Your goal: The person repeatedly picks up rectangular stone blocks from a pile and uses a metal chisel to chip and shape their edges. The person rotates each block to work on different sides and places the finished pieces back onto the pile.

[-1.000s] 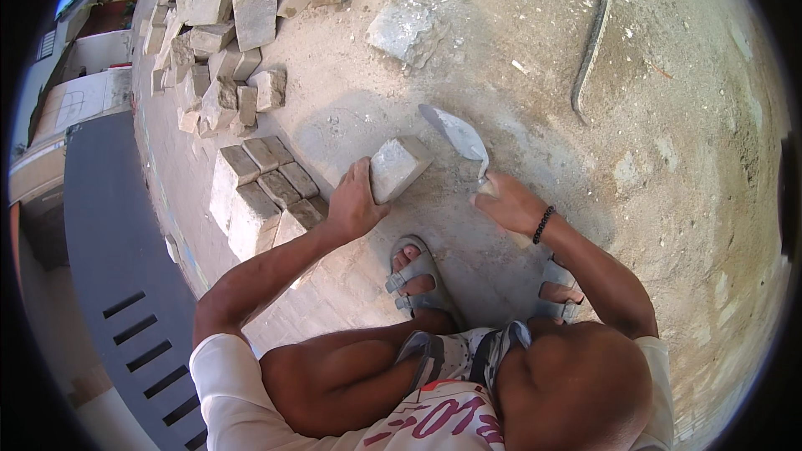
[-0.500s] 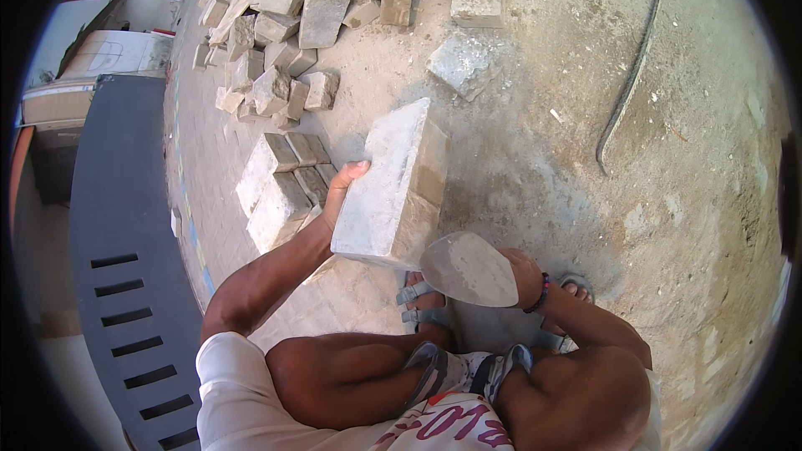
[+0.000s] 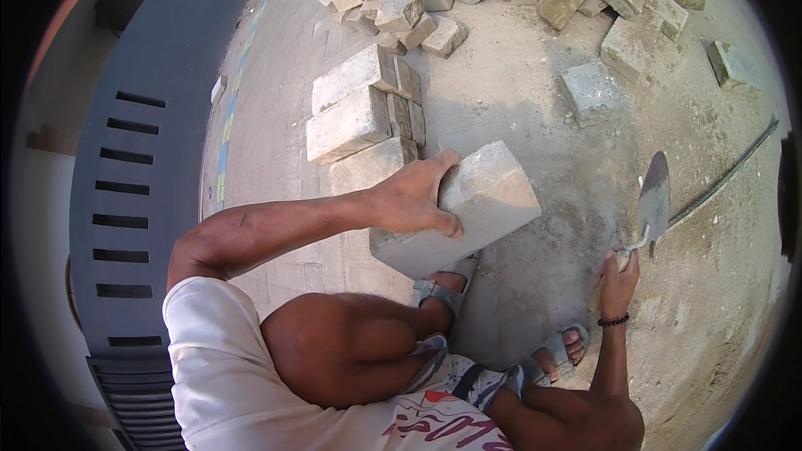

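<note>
My left hand [image 3: 418,195] grips a pale grey paving block [image 3: 484,200] from above, thumb on one face and fingers over the far edge. The block is tilted in front of my left foot; whether its lower edge touches the ground I cannot tell. Off to the right, my right hand [image 3: 619,278] is wrapped round the handle of a trowel [image 3: 654,196], whose pointed metal blade is directed away from me. Just beyond my left hand, several blocks [image 3: 355,121] stand in a neat stack.
A loose heap of blocks [image 3: 418,12] spreads across the far side. One whitish block [image 3: 591,92] lies alone on the dusty ground. A thin dark strip [image 3: 727,171] lies at the right. To the left runs a dark grey slotted panel [image 3: 159,42]. My sandalled feet [image 3: 555,351] are close by.
The trowel has swung away from the block, out to the right. My left hand has turned the block and now grasps it from above. The view has shifted, so the heap appears farther right.
</note>
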`<act>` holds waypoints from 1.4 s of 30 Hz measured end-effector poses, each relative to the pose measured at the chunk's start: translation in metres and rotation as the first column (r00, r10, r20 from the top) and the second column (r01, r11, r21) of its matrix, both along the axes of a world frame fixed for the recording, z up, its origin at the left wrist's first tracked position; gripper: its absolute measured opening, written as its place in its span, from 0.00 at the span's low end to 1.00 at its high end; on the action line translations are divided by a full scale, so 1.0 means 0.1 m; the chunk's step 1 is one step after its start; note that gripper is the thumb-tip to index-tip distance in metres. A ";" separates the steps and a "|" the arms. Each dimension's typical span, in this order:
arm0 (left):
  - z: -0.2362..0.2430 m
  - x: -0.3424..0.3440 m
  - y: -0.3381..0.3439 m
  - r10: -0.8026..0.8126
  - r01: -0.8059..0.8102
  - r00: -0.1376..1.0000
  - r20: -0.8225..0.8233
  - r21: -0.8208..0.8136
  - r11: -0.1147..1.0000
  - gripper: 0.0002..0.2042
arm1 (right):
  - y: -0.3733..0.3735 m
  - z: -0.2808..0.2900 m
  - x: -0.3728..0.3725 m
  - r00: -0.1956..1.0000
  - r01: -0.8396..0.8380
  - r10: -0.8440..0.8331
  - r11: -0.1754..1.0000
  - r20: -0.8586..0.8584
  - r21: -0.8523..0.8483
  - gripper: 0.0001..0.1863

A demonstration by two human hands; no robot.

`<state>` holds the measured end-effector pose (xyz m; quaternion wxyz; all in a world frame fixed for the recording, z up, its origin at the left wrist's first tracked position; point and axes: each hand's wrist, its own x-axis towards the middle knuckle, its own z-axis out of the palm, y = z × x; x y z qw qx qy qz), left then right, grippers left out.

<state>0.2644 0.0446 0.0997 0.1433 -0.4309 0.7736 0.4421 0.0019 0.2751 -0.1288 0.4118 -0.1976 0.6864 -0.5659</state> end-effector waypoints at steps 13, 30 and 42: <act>-0.59 1.81 0.95 0.844 -0.768 -0.331 -0.423 0.640 0.020 0.35 | 0.06 -0.12 0.22 0.962 -0.264 0.261 0.964 0.081 0.032 0.10; -0.81 1.52 0.30 0.852 -0.621 -0.452 -0.263 0.779 -0.089 0.32 | 0.23 -0.34 0.50 0.964 -0.209 0.192 0.975 0.183 0.075 0.09; -0.67 1.15 0.61 0.949 -0.727 0.301 -0.097 0.620 0.295 0.38 | 0.27 -0.10 0.39 0.914 -0.390 0.406 0.873 0.007 0.292 0.18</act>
